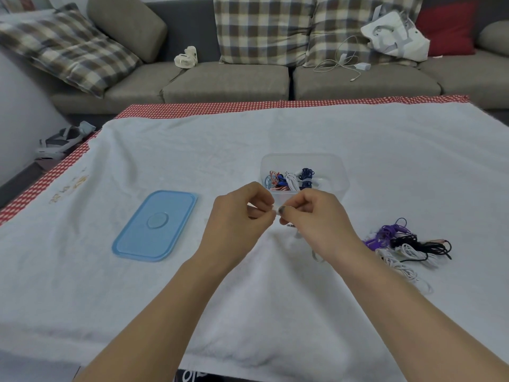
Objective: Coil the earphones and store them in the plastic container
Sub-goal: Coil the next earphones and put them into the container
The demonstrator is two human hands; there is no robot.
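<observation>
Just near of the container (304, 161), we have both hands raised together over the tabletop (192, 150). Our left hand (239, 213) and right hand (316, 216) each have fingers curled, pinching a pale earphone cord (316, 256) at the fingertips, which almost touch. We can barely see the cord between them; a plug end shows under the right hand, and a white loop hangs below the right wrist toward the cloth.

What matters for the coming move: the container lies straight ahead, just far of our fingertips, slightly to the right, so the right hand is nearer. Its long axis runs left to right, and coiled sets already fill its left part. The remaining earphones (407, 244) lie in a tangle to the right, near our right forearm. The lid (155, 226) rests well left.
</observation>
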